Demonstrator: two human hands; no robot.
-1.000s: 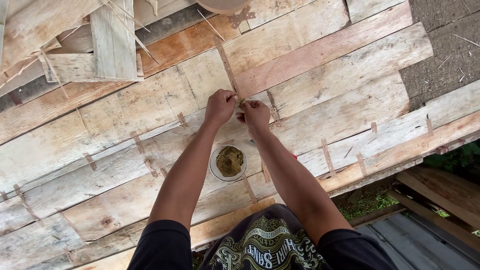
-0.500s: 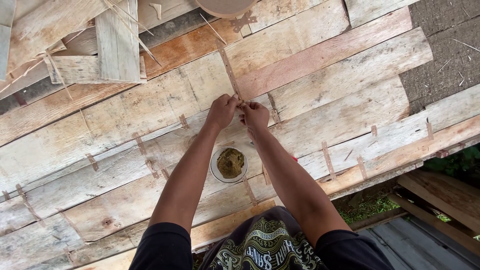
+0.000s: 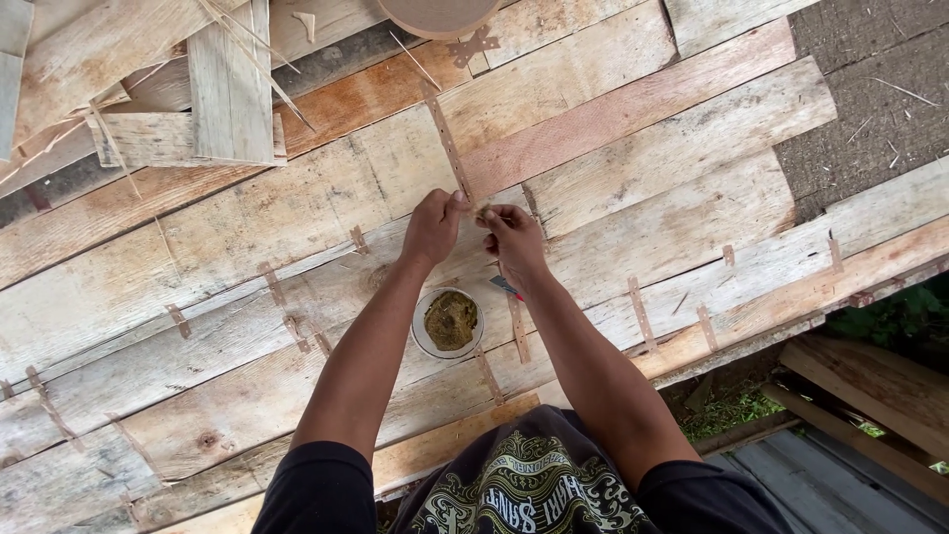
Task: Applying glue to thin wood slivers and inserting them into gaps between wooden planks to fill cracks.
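Both my arms reach forward over a floor of pale wooden planks point(image 3: 643, 168). My left hand point(image 3: 433, 225) pinches the near end of a thin brown strip point(image 3: 445, 138) that runs away from me along a plank seam. My right hand point(image 3: 514, 237) is closed beside it, fingertips meeting the left hand's, holding a small pinch of brownish fibre. Just below my hands, between my forearms, a small round bowl point(image 3: 448, 321) of olive-brown paste stands on the planks. A small red-and-blue object point(image 3: 505, 288) lies under my right wrist.
Short brown strips point(image 3: 641, 311) are fixed across many plank seams. Loose boards point(image 3: 229, 89) and thin splinters are stacked at the upper left. A round tan object point(image 3: 438, 15) sits at the top edge. The planks end at the right, with grey ground point(image 3: 870, 89) and grass beyond.
My hands have stayed together at the strip's end with only slight finger movement; the view has shifted a little.
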